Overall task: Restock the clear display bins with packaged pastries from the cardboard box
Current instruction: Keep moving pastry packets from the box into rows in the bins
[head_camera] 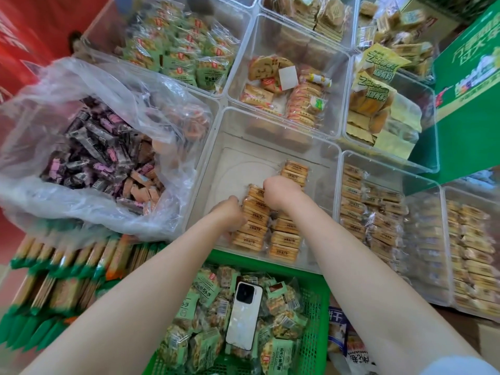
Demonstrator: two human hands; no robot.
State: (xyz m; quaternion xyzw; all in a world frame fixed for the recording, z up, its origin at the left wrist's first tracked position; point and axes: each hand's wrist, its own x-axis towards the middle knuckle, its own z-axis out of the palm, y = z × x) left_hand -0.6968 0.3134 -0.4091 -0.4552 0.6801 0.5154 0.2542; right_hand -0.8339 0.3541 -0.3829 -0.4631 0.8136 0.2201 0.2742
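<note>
Far left, a clear plastic bag (89, 147) of dark-wrapped snacks sits slumped open over the bin there, likely stock waiting to go in. Below it, green-ended packets (54, 288) are lined up on edge.

Centre, the clear display bin (270, 125) being filled: floor mostly bare, orange-wrapped pastries (254, 226) stood on edge in two rows along its near-right corner, packed tight so more fit. Left hand (230, 209) presses against the left row's side with curled fingers, seemingly squaring it up; whether it pinches a packet, cannot tell. Right hand (281, 189) is curled down on the top of the rows, apparently gripping packets, fingertips hidden.

Near edge: green basket (313, 320) of green packets with a white phone (244, 315) parked on top.

Right: neighbouring bins (392, 220) already full. Green box (470, 85) far right. Cardboard box not identifiable.
</note>
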